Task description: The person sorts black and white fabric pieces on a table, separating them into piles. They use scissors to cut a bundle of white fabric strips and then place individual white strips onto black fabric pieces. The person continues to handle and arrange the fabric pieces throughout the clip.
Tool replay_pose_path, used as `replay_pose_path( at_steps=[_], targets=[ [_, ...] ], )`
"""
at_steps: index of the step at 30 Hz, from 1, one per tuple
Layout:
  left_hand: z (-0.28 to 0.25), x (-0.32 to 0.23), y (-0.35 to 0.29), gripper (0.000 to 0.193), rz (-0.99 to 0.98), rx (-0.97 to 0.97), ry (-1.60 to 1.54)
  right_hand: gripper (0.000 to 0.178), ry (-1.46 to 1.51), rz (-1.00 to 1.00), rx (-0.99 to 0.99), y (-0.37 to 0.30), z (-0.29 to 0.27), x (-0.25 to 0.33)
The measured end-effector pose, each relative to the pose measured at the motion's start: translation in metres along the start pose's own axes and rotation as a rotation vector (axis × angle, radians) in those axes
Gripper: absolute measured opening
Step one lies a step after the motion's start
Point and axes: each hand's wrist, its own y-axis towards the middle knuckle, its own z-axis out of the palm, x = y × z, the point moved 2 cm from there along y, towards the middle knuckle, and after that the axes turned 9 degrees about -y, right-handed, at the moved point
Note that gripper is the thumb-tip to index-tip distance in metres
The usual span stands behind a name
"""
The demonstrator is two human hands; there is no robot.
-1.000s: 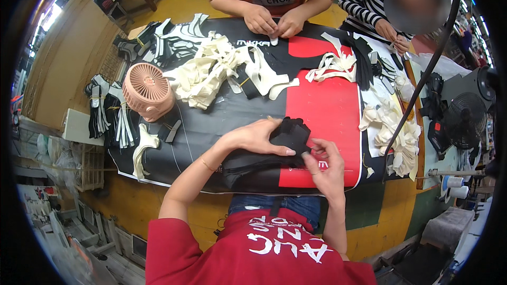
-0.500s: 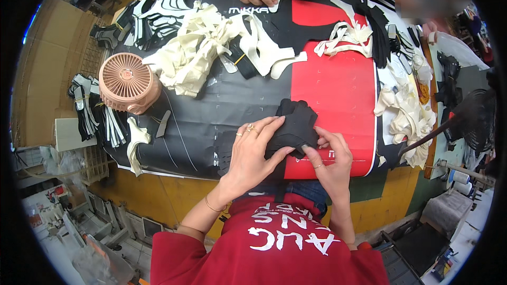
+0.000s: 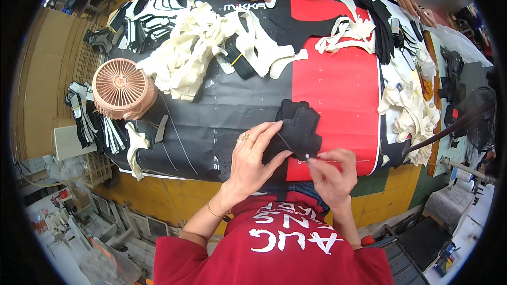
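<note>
Stack of flat black fabric pieces (image 3: pixel 302 126) lies near wearer's edge of black-and-red-covered bench (image 3: pixel 338 87). Left hand (image 3: pixel 252 159) rests on it, thumb and fingers parted. Right hand (image 3: pixel 336 175) half-curled at its near corner; cannot tell whether gripping. Beyond, leftward: crumpled cream fabric heap (image 3: pixel 182 58), round pink fan (image 3: pixel 122 89).

Kinda messy stack of matte black fabric cutouts (image 3: pixel 300 124), edges fanned unevenly, sitting by the near side of the bench (image 3: pixel 338 89).
</note>
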Motion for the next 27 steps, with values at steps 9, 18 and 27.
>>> replay_pose_path(
  at_steps=[9, 18, 27],
  targets=[
    [0.003, 0.001, 0.002, 0.086, -0.062, 0.076, 0.072, 0.042, 0.284, 0.397, 0.16, 0.0, 0.002, -0.005],
    [0.021, 0.001, -0.02, 0.07, 0.282, -0.088, 0.298, 0.037, 0.507, 0.617, 0.199, 0.003, 0.012, -0.022],
    [0.025, 0.017, -0.036, 0.048, 0.485, -0.163, 0.274, 0.025, 0.56, 0.623, 0.197, 0.004, 0.013, -0.024]
  ],
)
